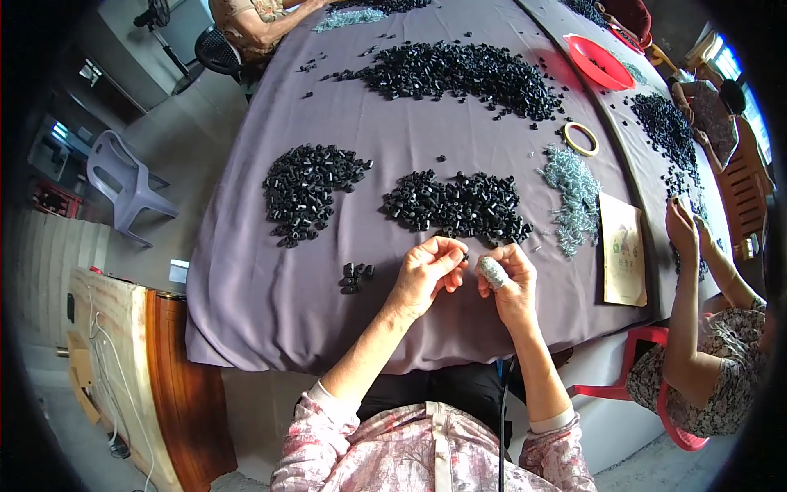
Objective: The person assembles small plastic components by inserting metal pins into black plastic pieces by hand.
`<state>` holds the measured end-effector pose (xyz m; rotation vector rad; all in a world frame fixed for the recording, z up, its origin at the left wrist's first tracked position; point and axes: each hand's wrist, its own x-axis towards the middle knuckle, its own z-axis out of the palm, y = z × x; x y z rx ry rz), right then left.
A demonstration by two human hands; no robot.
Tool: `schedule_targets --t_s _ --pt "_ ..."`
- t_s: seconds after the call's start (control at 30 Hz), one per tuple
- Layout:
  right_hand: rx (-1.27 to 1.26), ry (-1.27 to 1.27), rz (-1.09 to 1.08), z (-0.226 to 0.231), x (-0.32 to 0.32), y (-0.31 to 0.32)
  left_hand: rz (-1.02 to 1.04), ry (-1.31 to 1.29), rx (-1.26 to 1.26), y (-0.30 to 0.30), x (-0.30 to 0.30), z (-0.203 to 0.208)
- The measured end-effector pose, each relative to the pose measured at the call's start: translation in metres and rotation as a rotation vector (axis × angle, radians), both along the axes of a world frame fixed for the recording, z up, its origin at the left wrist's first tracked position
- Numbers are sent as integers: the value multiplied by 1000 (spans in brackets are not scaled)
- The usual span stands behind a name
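Observation:
My left hand (429,272) is closed in a pinch on a small black plastic piece (465,257), its tip showing beside the thumb. Just to its right, my right hand (512,283) has its fingers curled in, and a grey wrapping (493,272) covers the thumb; whatever it holds is hidden. The hands are slightly apart, over the near part of the table. Beyond them lies a pile of black cylindrical pieces (455,201), with another black pile (311,193) to the left. A few black pieces (355,277) sit grouped left of my left wrist.
Small clear bluish pieces (574,197) are heaped right of my hands, near a tape roll (580,139) and a tan paper booklet (623,250). Farther off are a big black pile (467,74) and a red basin (600,62). A co-worker's hands (687,230) are at the right.

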<state>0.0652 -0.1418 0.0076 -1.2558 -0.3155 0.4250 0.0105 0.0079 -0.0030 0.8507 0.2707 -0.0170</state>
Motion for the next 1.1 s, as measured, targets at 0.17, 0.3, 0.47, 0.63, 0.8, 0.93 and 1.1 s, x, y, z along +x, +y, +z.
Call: schedule_targets --t_s 0.17,0.3,0.47,0.63,0.8,0.93,1.1 --pt "12 26 32 0 2 1 -13 -36 3 1 0 -1" --pt "-6 11 -4 0 0 5 -3 -32 32 -1 1 -2" --pt "-23 -20 43 5 -3 5 7 -23 50 -1 2 -1" --pt "-28 -20 76 5 -3 5 18 -2 111 -3 2 2" --pt "-2 29 65 5 -5 5 24 -8 194 -6 2 6" --pt "-36 35 47 2 -4 5 14 -38 203 -6 2 3" --pt "-3 38 68 -1 -2 4 10 -52 276 -8 0 5"
